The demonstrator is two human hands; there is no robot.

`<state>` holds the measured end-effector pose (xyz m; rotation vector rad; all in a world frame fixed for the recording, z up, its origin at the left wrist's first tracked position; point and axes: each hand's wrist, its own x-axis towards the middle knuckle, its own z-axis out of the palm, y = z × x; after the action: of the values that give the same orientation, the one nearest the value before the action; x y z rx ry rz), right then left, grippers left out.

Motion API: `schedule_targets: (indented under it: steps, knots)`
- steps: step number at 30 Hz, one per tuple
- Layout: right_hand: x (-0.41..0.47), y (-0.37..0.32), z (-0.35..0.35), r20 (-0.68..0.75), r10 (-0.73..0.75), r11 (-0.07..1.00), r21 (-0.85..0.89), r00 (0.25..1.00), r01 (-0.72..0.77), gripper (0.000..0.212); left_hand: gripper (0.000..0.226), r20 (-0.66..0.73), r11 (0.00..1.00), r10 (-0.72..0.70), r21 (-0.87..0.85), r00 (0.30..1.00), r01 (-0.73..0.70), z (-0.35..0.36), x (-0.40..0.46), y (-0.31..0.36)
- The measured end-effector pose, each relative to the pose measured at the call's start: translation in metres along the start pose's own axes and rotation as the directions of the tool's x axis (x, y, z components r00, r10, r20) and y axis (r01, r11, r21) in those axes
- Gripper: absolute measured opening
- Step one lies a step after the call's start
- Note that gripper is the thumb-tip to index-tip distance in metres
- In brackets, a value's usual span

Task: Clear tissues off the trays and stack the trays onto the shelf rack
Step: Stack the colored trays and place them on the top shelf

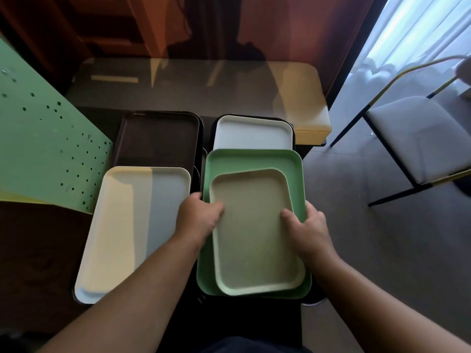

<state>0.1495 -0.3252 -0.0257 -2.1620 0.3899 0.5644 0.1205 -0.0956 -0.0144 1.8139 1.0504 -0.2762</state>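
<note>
Both hands clamping small pale-green tray (254, 230) | left hand (201, 217) and right hand (309, 231) gripping its long edges | I'm seating it on green tray (254, 159), long axis running away from me

Right of centre: small tray (254, 233) on top of larger tray (254, 159), askew. Left hand (198, 217) at its left edge, right hand (308, 230) at its right edge, thumbs on top. Behind these, toward upper centre: far right tray (252, 133), partly under the larger tray. Lower left: near left tray (122, 225); behind it, far left tray (158, 138). At the left edge: perforated panel (46, 149). Upper centre, beyond all trays: tabletop (178, 85). Right edge: chair (420, 138), well apart.
</note>
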Motion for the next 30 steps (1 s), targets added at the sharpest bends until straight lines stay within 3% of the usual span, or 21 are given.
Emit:
schedule_targets:
  steps: [4,9,11,14,18,23,26,30]
  knots:
    - [0.051,-0.036,-0.003,-0.016,0.03,0.999,0.021,0.999,-0.03,0.07,0.033,-0.016,0.994,-0.005,-0.106,1.0,0.003,-0.003,0.033,0.04]
    - [0.096,-0.058,0.0,0.021,0.066,0.997,0.039,0.998,-0.067,0.087,0.052,-0.013,0.998,0.032,-0.045,0.999,-0.033,0.011,0.093,0.057]
    - [0.106,-0.061,0.005,0.012,0.076,0.996,0.043,0.997,-0.076,0.087,0.054,-0.029,0.999,0.042,0.009,0.999,-0.042,0.016,0.111,0.058]
    - [0.116,-0.065,0.013,-0.028,0.099,0.995,0.035,0.995,-0.098,0.089,0.041,-0.046,0.997,0.039,0.072,0.998,-0.036,0.022,0.132,0.054]
    - [0.121,-0.065,0.023,-0.066,0.108,0.993,-0.038,0.992,-0.11,0.075,0.083,0.016,0.984,0.002,0.18,1.0,-0.005,0.015,0.105,0.073]
    - [0.126,-0.061,0.028,-0.085,0.163,0.977,-0.125,0.983,-0.173,0.06,0.099,0.095,0.966,-0.027,0.26,0.995,0.001,0.023,0.105,0.069]
    - [0.125,-0.065,0.026,-0.039,0.164,0.984,-0.069,0.986,-0.167,0.065,0.105,0.121,0.979,-0.033,0.204,0.992,0.008,0.024,0.106,0.068]
    - [0.12,-0.062,0.017,0.029,0.155,0.977,0.142,0.987,-0.158,0.073,0.111,0.06,0.99,0.025,0.137,0.998,-0.033,0.025,0.096,0.069]
